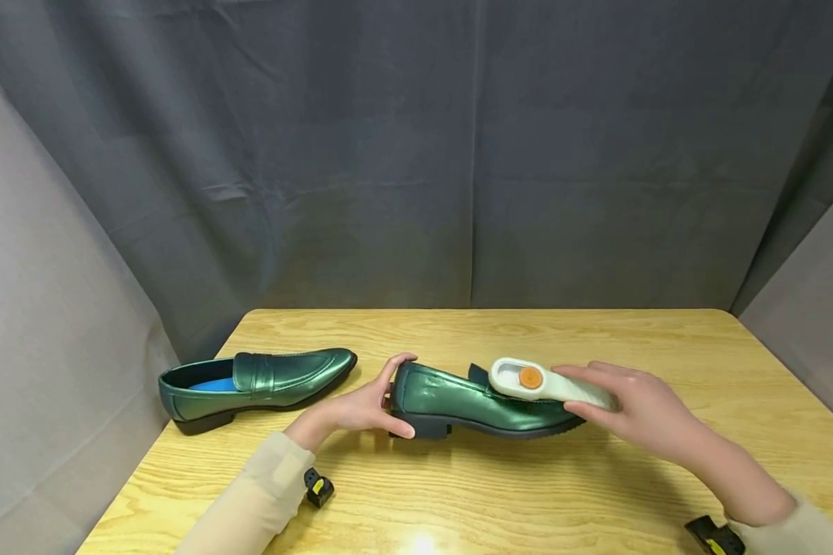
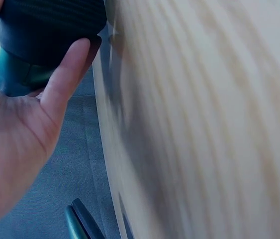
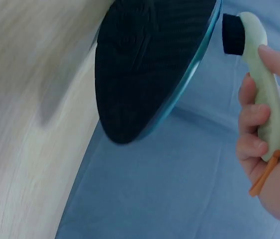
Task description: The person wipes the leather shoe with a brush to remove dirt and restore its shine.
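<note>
A glossy green loafer with a black sole is held by its heel in the left hand, toe pointing right, raised off the table. In the left wrist view the thumb of the left hand lies against the dark heel. The right hand grips a pale brush with an orange button, over the loafer's front part in the head view. From the right wrist, the brush shows black bristles beside the shoe's edge, its sole facing the camera; contact cannot be told.
A second green loafer with a blue insole stands at the left edge of the wooden table. Grey curtains hang behind the table and at both sides.
</note>
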A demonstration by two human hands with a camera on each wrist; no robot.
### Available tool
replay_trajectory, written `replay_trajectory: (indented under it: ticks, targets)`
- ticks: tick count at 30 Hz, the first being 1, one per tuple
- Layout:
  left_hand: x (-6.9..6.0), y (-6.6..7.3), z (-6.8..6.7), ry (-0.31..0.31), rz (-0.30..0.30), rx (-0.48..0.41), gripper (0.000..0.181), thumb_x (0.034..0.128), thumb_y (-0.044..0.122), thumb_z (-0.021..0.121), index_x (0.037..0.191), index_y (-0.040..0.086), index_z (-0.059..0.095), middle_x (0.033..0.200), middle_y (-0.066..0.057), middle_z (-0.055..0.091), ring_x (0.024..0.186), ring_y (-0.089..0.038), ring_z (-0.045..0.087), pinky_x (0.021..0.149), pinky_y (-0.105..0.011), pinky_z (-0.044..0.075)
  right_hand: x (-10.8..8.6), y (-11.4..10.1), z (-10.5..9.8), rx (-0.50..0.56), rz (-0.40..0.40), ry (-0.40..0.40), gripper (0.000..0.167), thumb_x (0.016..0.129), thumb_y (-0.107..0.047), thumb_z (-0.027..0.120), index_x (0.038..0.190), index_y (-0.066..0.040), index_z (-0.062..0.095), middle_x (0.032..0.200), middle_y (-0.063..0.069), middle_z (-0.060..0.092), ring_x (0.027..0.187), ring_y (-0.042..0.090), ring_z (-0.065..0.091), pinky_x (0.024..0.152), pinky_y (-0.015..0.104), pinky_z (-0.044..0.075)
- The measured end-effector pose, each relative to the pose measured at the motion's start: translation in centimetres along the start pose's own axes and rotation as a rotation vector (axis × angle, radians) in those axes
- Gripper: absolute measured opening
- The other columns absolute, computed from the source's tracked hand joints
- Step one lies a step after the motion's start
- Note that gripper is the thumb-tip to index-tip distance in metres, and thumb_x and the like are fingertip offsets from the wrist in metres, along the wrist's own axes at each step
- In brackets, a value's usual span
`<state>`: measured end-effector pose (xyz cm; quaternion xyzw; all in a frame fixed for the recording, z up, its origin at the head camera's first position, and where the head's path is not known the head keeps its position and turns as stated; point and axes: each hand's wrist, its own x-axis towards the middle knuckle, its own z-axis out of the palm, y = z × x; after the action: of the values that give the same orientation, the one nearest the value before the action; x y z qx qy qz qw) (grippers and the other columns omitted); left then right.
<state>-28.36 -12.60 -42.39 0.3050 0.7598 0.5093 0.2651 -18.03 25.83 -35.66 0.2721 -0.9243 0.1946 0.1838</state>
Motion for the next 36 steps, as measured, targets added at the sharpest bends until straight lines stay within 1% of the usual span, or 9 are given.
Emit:
replay_trajectory:
  ticks: [4,9,14,20,22,25,29,33,36]
  targets:
    - [0.0,0.0,0.0,0.001,0.003,0.007,0.103,0.0796,0.007,0.081,0.148,0.035,0.009,0.141,-0.017,0.031,0.118,-0.030,0.049,0.093,-0.036,0.045,-0.8,-1.3,0.5,0.048,-0.097,0.000,0.042,0.081,-0.025,0.080,0.121,-0.026,0.067,0.091,-0.019,0.057,0.065,-0.004,0.043,0.055,0.022,0.039]
    - [0.0,0.0,0.0,-0.004,0.004,0.007,0.103,0.0795,0.007,0.081,0.148,0.034,0.009,0.141,-0.017,0.031,0.117,-0.029,0.049,0.092,-0.036,0.045,-1.5,-2.2,1.0,0.065,-0.131,-0.077,0.040,0.085,-0.031,0.076,0.124,-0.026,0.066,0.098,-0.013,0.061,0.063,-0.006,0.041,0.054,0.020,0.038]
    - [0.0,0.1,0.0,-0.008,0.011,0.012,0.103,0.0799,0.008,0.081,0.148,0.033,0.008,0.140,-0.018,0.032,0.116,-0.030,0.050,0.092,-0.037,0.045,-1.4,-1.3,0.6,0.055,-0.026,-0.068,0.039,0.086,-0.031,0.075,0.123,-0.026,0.067,0.099,-0.012,0.063,0.069,0.000,0.050,0.058,0.025,0.042]
    - [0.0,0.1,0.0,-0.004,0.002,0.005,0.103,0.0799,0.008,0.081,0.148,0.035,0.009,0.140,-0.017,0.031,0.117,-0.030,0.050,0.093,-0.037,0.045,-1.2,1.1,-0.4,-0.017,0.151,-0.027,0.043,0.087,-0.032,0.074,0.126,-0.017,0.066,0.108,0.009,0.068,0.081,0.021,0.061,0.060,0.039,0.045]
    - [0.0,0.0,0.0,-0.002,-0.001,0.010,0.103,0.0798,0.008,0.081,0.148,0.035,0.009,0.141,-0.017,0.031,0.118,-0.030,0.049,0.093,-0.037,0.044,-1.4,1.7,-0.5,-0.051,0.181,-0.021,0.045,0.087,-0.033,0.074,0.127,-0.014,0.065,0.108,0.012,0.068,0.078,0.021,0.061,0.058,0.038,0.043]
    - [-0.1,-0.1,0.0,0.002,-0.004,0.013,0.102,0.0802,0.009,0.081,0.148,0.035,0.009,0.141,-0.018,0.030,0.118,-0.031,0.049,0.094,-0.038,0.044,-1.9,1.9,-0.7,-0.046,0.196,-0.015,0.046,0.087,-0.034,0.074,0.128,-0.015,0.065,0.111,0.013,0.068,0.085,0.026,0.063,0.061,0.041,0.045]
    - [-0.2,-0.1,0.0,0.002,-0.003,0.014,0.102,0.0802,0.010,0.081,0.148,0.036,0.009,0.142,-0.017,0.030,0.118,-0.030,0.049,0.094,-0.038,0.044,-2.5,1.1,-0.6,-0.011,0.129,0.024,0.046,0.083,-0.029,0.078,0.127,-0.020,0.066,0.106,0.002,0.068,0.079,0.013,0.059,0.060,0.033,0.043]
    - [-0.2,0.0,0.0,0.002,-0.004,0.007,0.103,0.0801,0.009,0.081,0.148,0.036,0.009,0.141,-0.017,0.031,0.117,-0.030,0.050,0.092,-0.037,0.045,-2.8,-0.2,-0.1,0.027,-0.012,0.068,0.050,0.076,-0.019,0.083,0.123,-0.026,0.067,0.097,-0.012,0.064,0.071,0.000,0.049,0.057,0.025,0.041]
    - [-0.1,0.0,0.0,0.004,-0.004,0.007,0.103,0.0799,0.008,0.081,0.148,0.036,0.009,0.141,-0.017,0.031,0.116,-0.030,0.050,0.091,-0.036,0.045,-2.9,-1.0,0.2,0.047,-0.098,0.061,0.052,0.074,-0.018,0.084,0.122,-0.028,0.067,0.094,-0.016,0.061,0.067,-0.005,0.046,0.054,0.021,0.040]
